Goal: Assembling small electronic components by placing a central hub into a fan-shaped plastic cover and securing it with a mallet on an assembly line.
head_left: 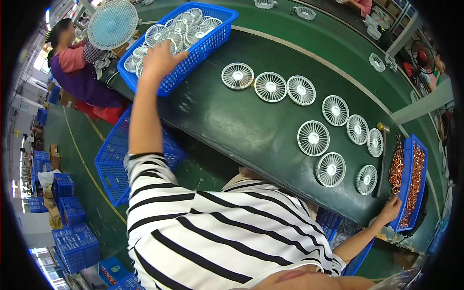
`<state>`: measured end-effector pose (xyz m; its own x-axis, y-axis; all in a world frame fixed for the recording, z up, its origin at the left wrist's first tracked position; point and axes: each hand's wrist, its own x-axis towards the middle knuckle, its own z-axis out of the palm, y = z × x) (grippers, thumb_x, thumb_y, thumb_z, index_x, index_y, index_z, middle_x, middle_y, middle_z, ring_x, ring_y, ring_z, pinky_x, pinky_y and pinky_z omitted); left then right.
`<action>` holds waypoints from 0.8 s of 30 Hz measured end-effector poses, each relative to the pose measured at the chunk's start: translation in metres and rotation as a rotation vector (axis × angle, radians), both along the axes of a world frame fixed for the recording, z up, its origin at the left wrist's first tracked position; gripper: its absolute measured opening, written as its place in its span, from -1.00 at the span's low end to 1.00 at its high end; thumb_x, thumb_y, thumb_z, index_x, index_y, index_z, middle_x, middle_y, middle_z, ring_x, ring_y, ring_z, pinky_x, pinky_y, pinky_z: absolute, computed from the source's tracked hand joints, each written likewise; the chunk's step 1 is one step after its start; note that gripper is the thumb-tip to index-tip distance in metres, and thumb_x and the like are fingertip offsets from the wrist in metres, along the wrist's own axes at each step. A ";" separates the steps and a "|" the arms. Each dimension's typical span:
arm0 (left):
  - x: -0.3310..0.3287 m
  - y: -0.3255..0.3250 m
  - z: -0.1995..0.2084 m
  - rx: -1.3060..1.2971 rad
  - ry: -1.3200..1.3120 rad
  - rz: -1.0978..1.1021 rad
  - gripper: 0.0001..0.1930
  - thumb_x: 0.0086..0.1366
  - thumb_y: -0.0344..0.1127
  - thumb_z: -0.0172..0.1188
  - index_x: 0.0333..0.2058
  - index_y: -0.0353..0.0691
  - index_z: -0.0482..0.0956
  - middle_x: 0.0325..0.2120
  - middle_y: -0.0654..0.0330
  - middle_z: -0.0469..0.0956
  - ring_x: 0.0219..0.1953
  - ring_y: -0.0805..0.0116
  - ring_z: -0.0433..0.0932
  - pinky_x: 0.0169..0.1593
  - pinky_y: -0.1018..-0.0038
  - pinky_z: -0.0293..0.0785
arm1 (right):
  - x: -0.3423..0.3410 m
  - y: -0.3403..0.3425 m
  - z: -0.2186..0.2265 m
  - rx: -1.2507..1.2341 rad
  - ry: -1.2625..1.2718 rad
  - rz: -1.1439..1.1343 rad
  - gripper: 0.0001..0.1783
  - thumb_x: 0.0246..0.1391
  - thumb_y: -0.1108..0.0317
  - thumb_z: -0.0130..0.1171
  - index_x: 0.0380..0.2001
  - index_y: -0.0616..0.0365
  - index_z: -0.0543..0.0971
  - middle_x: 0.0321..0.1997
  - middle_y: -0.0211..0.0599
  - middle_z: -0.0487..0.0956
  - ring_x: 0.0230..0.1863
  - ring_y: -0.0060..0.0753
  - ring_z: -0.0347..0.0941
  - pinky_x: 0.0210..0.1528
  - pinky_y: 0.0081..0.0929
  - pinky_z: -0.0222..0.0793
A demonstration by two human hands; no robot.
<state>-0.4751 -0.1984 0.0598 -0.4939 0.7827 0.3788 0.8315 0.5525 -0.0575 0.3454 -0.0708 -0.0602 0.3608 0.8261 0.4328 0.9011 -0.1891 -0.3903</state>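
Note:
At the far left of the green table, my left hand [162, 60] reaches over a blue plastic basket [209, 48] heaped with white round fan grilles [198, 34]. Its fingers touch the grilles and the thumb stands apart from them. My right hand [390, 210] is at the right end of the table, fingers drawn together at the lower end of a pile of copper-coloured small parts [397, 166]. What lies between those fingers is too small to make out. Several more white grilles [313, 138] lie spread flat across the table between my hands.
A blue tray [417, 145] of copper-coloured parts stands at the right edge. Beside the pile lies a mallet [383, 127]. Beyond the table runs a green conveyor [333, 41] carrying a few grilles. At left, a person [72, 67] works near a light-blue round mesh cover [112, 25].

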 end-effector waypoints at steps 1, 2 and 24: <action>-0.024 0.003 0.002 -0.068 -0.116 0.045 -0.24 0.13 0.24 0.14 0.16 -0.21 0.33 0.07 -0.16 0.38 0.12 -0.07 0.37 0.14 0.12 0.31 | -0.007 -0.002 0.004 0.030 -0.012 -0.002 -0.57 0.22 0.00 0.02 -0.28 0.19 0.58 -0.43 -0.23 0.61 -0.44 -0.28 0.52 -0.35 -0.37 0.38; -0.047 0.009 0.004 -0.061 -0.178 -0.004 -0.15 0.08 0.32 0.13 0.18 -0.21 0.30 0.10 -0.17 0.35 0.16 -0.10 0.33 0.17 0.12 0.28 | -0.012 -0.002 0.008 0.059 -0.023 -0.002 -0.57 0.22 0.01 0.02 -0.28 0.19 0.58 -0.44 -0.26 0.61 -0.47 -0.34 0.51 -0.39 -0.41 0.38; 0.158 -0.007 -0.038 0.906 -0.082 -0.272 -0.72 0.22 -0.28 0.23 -0.19 -0.39 0.58 -0.25 -0.04 0.61 -0.24 0.16 0.60 -0.19 0.33 0.50 | -0.154 -0.082 0.054 0.444 0.209 0.306 -0.87 -0.02 0.51 0.27 -0.33 0.24 0.60 -0.28 -0.23 0.53 -0.31 -0.35 0.48 -0.36 -0.53 0.40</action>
